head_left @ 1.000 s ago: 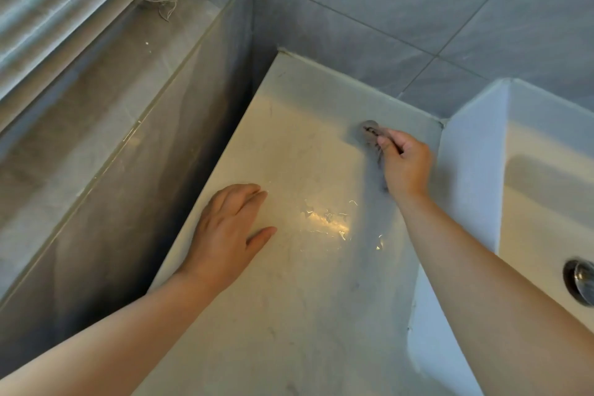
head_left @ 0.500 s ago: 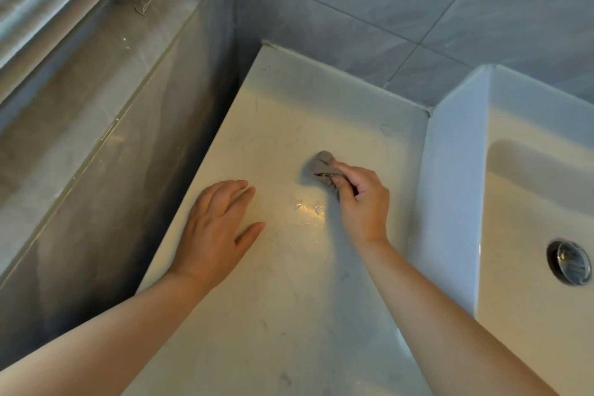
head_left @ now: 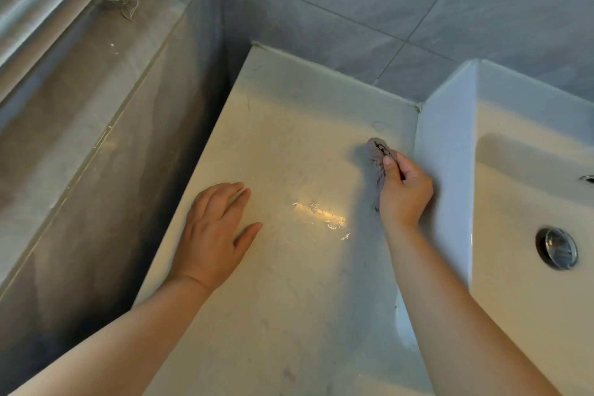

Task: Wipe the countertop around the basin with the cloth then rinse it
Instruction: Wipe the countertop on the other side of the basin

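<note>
Left grip (head_left: 213, 234): released; I see it lying flat on the surface (head_left: 289, 315).
Right grip (head_left: 403, 189): I see it grasping the grey cloth (head_left: 376, 149), just beside the basin (head_left: 446, 154).

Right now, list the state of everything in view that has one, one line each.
cloth, bunched, pressed on the countertop beside the basin wall.
right hand, fingers curled round the cloth.
left hand, flat on the countertop, fingers straight, holding nothing.
countertop, wet droplets glinting between the hands.
basin, no standing water in the part that shows.
drain stopper, up or down cannot be told.
</note>
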`<state>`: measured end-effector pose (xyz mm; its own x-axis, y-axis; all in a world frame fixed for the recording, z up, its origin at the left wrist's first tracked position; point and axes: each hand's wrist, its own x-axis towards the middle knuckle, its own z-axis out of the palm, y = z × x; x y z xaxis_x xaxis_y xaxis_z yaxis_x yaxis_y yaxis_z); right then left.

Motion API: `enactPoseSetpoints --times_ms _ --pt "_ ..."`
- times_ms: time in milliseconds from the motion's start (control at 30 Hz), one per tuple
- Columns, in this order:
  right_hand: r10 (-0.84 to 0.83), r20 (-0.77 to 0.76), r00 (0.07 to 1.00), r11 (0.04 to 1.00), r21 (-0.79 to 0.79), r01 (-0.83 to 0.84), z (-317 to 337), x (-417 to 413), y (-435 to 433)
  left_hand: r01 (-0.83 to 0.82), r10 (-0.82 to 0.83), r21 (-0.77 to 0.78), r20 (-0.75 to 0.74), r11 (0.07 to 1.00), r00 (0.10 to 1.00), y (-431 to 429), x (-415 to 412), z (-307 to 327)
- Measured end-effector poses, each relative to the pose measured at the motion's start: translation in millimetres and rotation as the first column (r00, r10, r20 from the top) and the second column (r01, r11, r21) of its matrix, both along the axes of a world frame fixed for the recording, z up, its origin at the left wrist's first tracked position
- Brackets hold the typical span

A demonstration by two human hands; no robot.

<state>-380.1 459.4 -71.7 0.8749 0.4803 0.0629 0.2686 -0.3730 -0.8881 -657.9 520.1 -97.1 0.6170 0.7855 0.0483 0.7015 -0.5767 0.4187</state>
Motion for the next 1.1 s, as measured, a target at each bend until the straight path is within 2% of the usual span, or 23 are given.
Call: enactPoseSetpoints --times_ms 200,500,567,633,700,800,867,1000,1100 --pt "0.031 0.007 0.999 0.998 -0.052 -0.031 -16 -2 -8 0.007 -0.008 -0.001 -0.011 1.000 1.000 1 0 -1" --pt "0.160 0.083 0.984 0.986 -0.050 -0.157 -13 -77 -48 0.011 -0.011 -0.002 -0.042 1.000 0.999 1 1 -1" --pt "0.167 0.028 0.986 0.985 -0.046 -0.165 -11 -85 -54 0.013 -0.013 0.001 -0.043 1.000 0.999 2 1 -1" --pt "0.138 -0.123 0.983 0.989 -0.032 -0.143 -4 -88 -55 0.017 -0.016 0.007 -0.035 1.000 0.999 2 1 -1" --pt "0.031 -0.190 0.981 1.000 0.000 -0.031 5 -85 -53 0.021 -0.021 0.004 -0.034 1.000 0.999 2 1 -1" --pt "-0.205 -0.034 0.978 0.978 0.022 0.206 14 -70 -45 0.013 -0.013 -0.002 -0.038 1.000 0.999 1 1 -1" --pt "-0.304 0.059 0.951 0.952 -0.014 0.305 16 -56 -40 0.009 -0.009 -0.001 -0.034 1.000 0.999 1 1 -1" --pt "-0.307 0.181 0.934 0.924 -0.179 0.338 1 -51 -41 0.011 -0.011 0.001 -0.022 1.000 1.000 0 0 0" --pt "-0.323 0.240 0.915 0.914 -0.174 0.368 -9 -60 -46 0.012 -0.012 0.004 -0.020 1.000 1.000 0 0 -1"
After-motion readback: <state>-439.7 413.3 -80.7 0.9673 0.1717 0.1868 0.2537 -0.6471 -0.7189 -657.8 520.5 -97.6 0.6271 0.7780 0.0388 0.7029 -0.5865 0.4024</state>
